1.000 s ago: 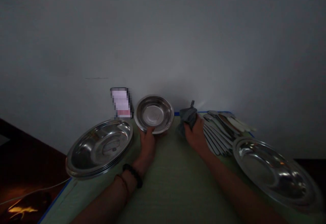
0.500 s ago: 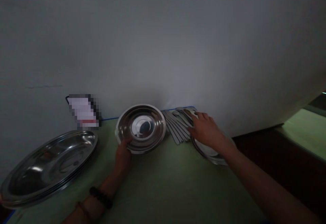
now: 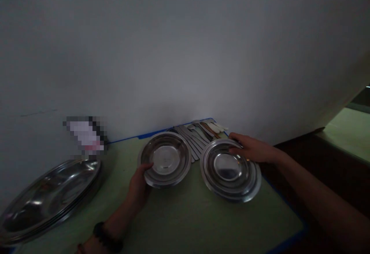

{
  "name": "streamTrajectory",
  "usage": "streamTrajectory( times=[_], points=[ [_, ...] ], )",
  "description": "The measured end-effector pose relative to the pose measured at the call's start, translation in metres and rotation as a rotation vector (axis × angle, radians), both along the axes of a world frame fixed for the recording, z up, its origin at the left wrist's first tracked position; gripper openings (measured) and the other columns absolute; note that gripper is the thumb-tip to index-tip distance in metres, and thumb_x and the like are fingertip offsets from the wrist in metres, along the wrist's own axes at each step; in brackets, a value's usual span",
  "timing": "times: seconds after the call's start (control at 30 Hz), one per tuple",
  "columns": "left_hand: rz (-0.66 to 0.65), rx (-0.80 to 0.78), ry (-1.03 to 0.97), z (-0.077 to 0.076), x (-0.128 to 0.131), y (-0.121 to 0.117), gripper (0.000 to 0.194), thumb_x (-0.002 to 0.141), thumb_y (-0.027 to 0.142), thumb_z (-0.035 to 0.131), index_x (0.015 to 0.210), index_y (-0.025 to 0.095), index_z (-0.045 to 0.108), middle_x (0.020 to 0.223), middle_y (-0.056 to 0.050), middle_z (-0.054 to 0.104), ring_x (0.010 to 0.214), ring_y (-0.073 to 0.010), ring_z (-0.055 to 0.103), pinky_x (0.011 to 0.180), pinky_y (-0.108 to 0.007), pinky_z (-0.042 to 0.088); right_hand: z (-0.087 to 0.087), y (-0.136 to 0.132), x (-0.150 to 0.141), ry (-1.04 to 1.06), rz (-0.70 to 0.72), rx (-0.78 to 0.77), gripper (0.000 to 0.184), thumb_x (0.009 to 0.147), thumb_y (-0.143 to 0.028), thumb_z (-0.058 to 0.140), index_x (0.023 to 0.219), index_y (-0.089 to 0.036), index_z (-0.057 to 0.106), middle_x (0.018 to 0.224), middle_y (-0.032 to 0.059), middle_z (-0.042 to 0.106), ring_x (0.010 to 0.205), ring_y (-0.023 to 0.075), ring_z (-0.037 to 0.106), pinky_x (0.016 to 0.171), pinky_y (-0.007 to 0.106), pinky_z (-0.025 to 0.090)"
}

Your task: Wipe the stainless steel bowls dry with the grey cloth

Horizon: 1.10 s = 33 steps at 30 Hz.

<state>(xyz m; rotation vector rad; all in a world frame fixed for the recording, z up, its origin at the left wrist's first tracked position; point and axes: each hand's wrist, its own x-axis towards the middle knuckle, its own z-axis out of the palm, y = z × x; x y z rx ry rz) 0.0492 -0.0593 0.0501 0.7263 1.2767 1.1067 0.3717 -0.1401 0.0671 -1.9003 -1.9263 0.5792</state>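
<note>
In the middle, my left hand (image 3: 140,182) is closed on the near-left rim of a round steel bowl (image 3: 166,159), thumb inside it and the other fingers hidden beneath. My right hand (image 3: 250,148) grips the far-right rim of another round steel bowl (image 3: 228,167), with its thumb over the inner wall. This bowl lies over at least one more steel bowl (image 3: 256,186), whose rim shows at the lower right. Behind and between the two bowls, knives (image 3: 190,140), forks, spoons and a few white-handled pieces (image 3: 218,127) are fanned out on the table.
A stack of large oval steel trays (image 3: 52,196) stands on the left of the green table (image 3: 179,223), which has blue edging. A blurred-out upright object (image 3: 85,134) leans on the grey wall (image 3: 173,53). Another pale green surface (image 3: 349,130) is at far right.
My right hand has moved from over the cutlery to the rim of the right bowl and closed on it. My left hand still holds its bowl, now lower and tilted differently.
</note>
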Motion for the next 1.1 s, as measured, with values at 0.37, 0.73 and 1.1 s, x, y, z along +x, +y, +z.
streamTrajectory(
  times=[0.37, 0.73, 1.1],
  points=[
    [-0.297, 0.116, -0.220, -0.021, 0.021, -0.016, 0.043, 0.085, 0.053, 0.049, 0.110, 0.022, 0.066, 0.118, -0.005, 0.069, 0.122, -0.0271, 0.054, 0.105, -0.042, 0.041, 0.025, 0.014, -0.034, 0.379, 0.076, 0.265, 0.021, 0.082, -0.038, 0.051, 0.092, -0.020, 0.052, 0.091, 0.0050, 0.061, 0.085, 0.0195, 0.058, 0.074, 0.031, 0.048],
    [-0.446, 0.096, -0.439, -0.034, 0.062, -0.026, 0.048, 0.085, 0.054, 0.050, 0.114, 0.019, 0.065, 0.130, -0.006, 0.061, 0.137, -0.0262, 0.035, 0.117, -0.042, 0.016, -0.002, 0.022, -0.037, 0.319, -0.123, 0.306, 0.022, 0.086, -0.038, 0.044, 0.088, -0.019, 0.056, 0.084, 0.0048, 0.061, 0.081, 0.0205, 0.060, 0.074, 0.036, 0.049],
    [-0.604, 0.005, -0.524, -0.028, 0.101, -0.040, 0.062, 0.088, 0.061, 0.035, 0.117, 0.013, 0.063, 0.120, -0.013, 0.066, 0.130, -0.0290, 0.044, 0.113, -0.045, 0.023, -0.012, -0.001, -0.022, -0.067, -0.118, 0.039, 0.026, 0.088, -0.030, 0.044, 0.104, -0.014, 0.056, 0.101, 0.0162, 0.067, 0.092, 0.0272, 0.063, 0.077, 0.036, 0.046]
  ],
)
